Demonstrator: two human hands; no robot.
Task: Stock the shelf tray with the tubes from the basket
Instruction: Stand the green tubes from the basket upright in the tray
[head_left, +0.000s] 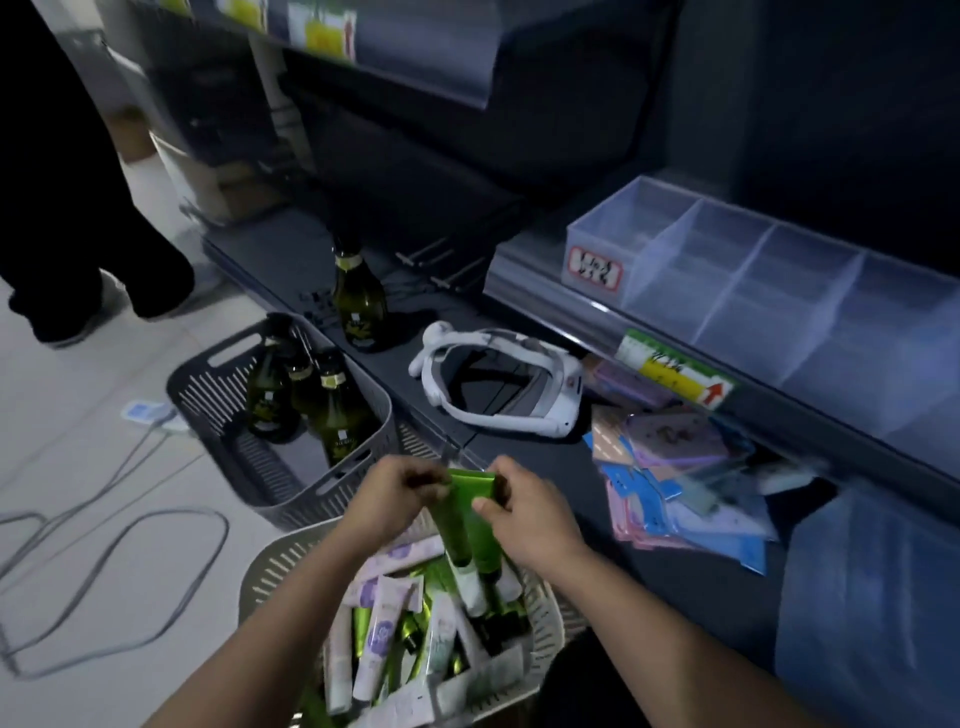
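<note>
A pale slotted basket (540, 618) at the bottom centre holds several tubes (384, 629), white, lilac and green, lying in a heap. Above it I hold a small bunch of green tubes (470, 512) upright, caps down, by their flat crimped ends. My left hand (395, 499) pinches the left side of the bunch. My right hand (524, 512) grips the right side, thumb on the front. The clear shelf tray (670, 234) with several empty compartments stands on the shelf at the upper right, well apart from both hands.
A dark basket (218, 395) with green bottles sits left of the tubes basket; one more bottle (358, 296) stands on the low shelf. A white headset (498, 384) and a pile of flat packets (675, 483) lie there. Cables (104, 571) loop on the floor. A person's legs (104, 234) stand at left.
</note>
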